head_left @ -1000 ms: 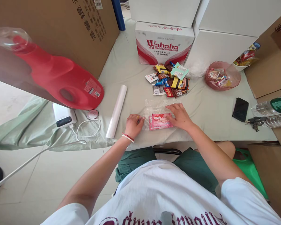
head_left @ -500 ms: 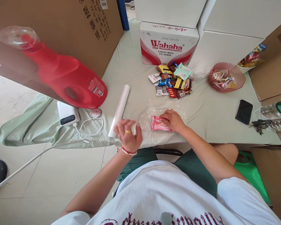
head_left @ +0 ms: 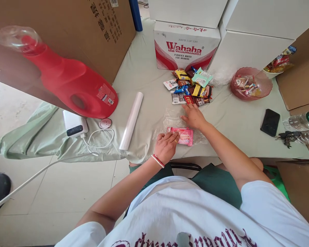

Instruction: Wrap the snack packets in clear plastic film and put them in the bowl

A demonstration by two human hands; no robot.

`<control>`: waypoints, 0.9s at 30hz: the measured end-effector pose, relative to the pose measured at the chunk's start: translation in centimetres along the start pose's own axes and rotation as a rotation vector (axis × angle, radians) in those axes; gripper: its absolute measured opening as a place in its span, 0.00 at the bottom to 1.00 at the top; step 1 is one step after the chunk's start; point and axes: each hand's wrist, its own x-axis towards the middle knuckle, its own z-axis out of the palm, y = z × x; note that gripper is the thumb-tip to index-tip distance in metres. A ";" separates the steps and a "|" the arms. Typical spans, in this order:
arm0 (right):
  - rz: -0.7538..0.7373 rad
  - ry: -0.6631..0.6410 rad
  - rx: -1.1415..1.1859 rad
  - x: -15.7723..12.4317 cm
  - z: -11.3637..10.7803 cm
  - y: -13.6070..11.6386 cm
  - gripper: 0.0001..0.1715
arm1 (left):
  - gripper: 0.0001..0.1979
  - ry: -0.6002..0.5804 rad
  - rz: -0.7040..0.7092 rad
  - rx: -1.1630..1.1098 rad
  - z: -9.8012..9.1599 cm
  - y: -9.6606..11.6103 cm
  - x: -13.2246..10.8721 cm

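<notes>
The left hand (head_left: 166, 147) lay flat on the pink packet (head_left: 186, 136), probably light, crushable, best edge-held; the right hand (head_left: 195, 117) was loosely spread

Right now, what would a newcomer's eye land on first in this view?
Probably the large red bottle at the left, beside the brown carton. Next, the colorful heap of snack packets in front of the Wahaha box. Then the bright pink packet near the cloth's front edge, with the left hand on it and the right hand just beyond.
</notes>
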 end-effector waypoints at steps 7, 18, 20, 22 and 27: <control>0.014 -0.270 0.105 1.9 -2.1 -1.9 0.12 | 0.24 0.027 -0.034 0.026 0.2 0.4 -0.7; -0.272 -0.115 0.204 -10.7 2.8 -4.3 0.20 | 0.19 0.131 0.088 -0.493 0.5 -2.9 -1.1; -0.229 -0.120 0.263 -11.2 3.6 -4.4 0.20 | 0.18 0.249 -0.010 -0.710 -0.7 -5.0 -1.3; -0.164 -0.152 0.306 -11.2 3.8 -4.9 0.19 | 0.17 0.356 -0.196 -0.811 -2.5 -7.1 -0.8; 0.002 -0.191 0.399 -10.4 2.7 -6.2 0.21 | 0.29 0.039 0.029 -0.561 -5.9 -9.6 3.2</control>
